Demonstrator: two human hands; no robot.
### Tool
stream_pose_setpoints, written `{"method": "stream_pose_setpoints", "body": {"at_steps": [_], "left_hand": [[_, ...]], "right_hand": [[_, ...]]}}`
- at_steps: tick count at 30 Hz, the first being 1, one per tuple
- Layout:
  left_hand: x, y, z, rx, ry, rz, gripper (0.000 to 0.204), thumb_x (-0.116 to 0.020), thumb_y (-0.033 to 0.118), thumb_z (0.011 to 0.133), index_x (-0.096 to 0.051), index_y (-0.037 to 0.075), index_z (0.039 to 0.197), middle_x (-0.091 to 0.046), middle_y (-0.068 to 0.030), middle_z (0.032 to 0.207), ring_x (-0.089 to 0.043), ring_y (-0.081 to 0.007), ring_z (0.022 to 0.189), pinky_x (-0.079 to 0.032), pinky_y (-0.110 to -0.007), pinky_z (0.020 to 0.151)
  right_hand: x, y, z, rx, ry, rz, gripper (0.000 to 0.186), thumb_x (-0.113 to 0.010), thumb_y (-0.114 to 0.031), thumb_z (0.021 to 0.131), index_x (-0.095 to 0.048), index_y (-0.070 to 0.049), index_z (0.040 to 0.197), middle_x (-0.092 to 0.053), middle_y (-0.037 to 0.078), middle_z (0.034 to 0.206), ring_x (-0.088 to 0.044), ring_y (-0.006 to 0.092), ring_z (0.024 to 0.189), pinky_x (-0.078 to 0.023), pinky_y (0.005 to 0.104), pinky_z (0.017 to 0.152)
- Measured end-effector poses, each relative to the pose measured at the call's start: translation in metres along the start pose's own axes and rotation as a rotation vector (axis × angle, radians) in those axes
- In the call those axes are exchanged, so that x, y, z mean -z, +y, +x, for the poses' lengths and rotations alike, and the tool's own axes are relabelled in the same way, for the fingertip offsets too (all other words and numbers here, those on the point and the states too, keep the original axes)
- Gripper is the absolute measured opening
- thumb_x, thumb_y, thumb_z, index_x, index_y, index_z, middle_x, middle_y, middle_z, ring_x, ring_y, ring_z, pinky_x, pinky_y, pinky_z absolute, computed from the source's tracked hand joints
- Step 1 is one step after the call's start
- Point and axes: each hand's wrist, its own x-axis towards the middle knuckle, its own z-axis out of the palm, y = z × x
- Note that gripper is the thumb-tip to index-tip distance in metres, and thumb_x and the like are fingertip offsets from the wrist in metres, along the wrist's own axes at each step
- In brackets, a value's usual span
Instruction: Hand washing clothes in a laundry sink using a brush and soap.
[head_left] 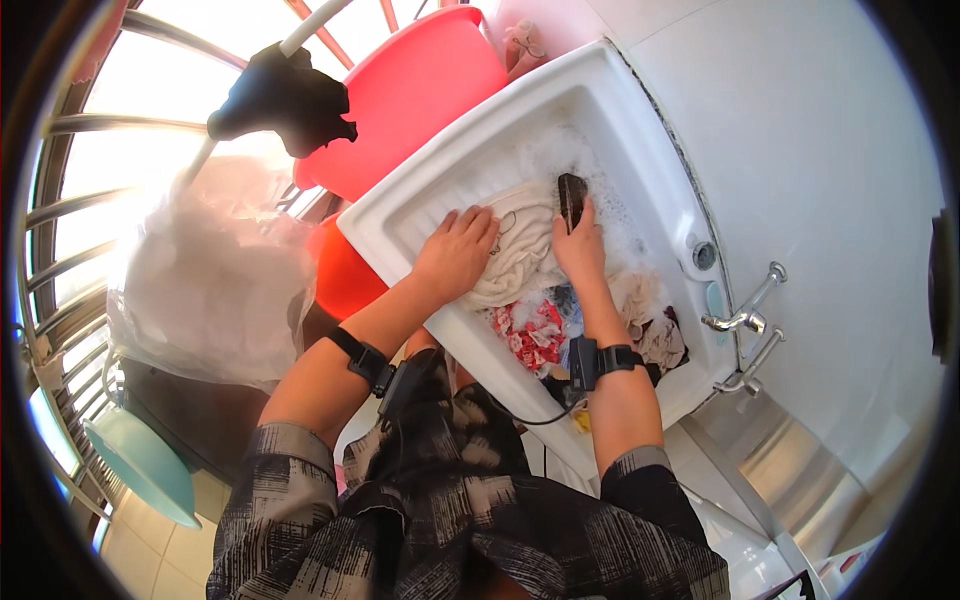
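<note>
In a white ceramic washbasin [420, 180], my left hand [455, 245] lies with fingers out on a wet cream cloth [518, 240] spread over the ribbed slope. My right hand [580, 240] grips a dark brown block-shaped brush [570, 192] at the cloth's right edge, among white suds. Below both hands lie a red and white patterned cloth [530, 340], a blue piece and other beige and dark laundry [660, 345], partly hidden by my right forearm. Both wrists wear black strapped devices.
A pink tub [400, 90] and red bucket [345, 270] stand beyond the basin's left side. A black garment [275, 100] hangs on a pole near window bars. Left are a plastic bag [200, 290] and teal basin [140, 470]; metal taps [745, 320] are on the right.
</note>
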Motion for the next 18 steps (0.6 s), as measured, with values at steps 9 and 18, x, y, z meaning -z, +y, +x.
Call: {"method": "stream_pose_setpoints", "body": {"at_steps": [9, 18], "left_hand": [[0.059, 0.000, 0.014, 0.155, -0.068, 0.035, 0.083, -0.070, 0.047, 0.087, -0.047, 0.001, 0.152, -0.037, -0.0186, 0.163, -0.029, -0.0432, 0.152, -0.019, -0.054, 0.128], [0.038, 0.074, -0.040, -0.110, 0.144, -0.145, 0.016, -0.068, 0.027, 0.084, -0.069, 0.013, 0.093, -0.057, -0.0032, 0.099, -0.056, -0.0215, 0.098, -0.045, -0.035, 0.084]], "right_hand": [[0.009, -0.039, -0.016, 0.255, -0.025, -0.179, 0.073, -0.062, -0.048, 0.098, -0.039, -0.016, 0.160, -0.063, 0.029, 0.109, -0.068, 0.0445, 0.095, -0.055, 0.0521, 0.084], [-0.019, 0.012, 0.036, 0.327, 0.388, -0.185, 0.075, -0.061, -0.046, 0.099, -0.033, -0.014, 0.161, -0.063, 0.029, 0.114, -0.068, 0.0457, 0.096, -0.055, 0.0537, 0.080]]}}
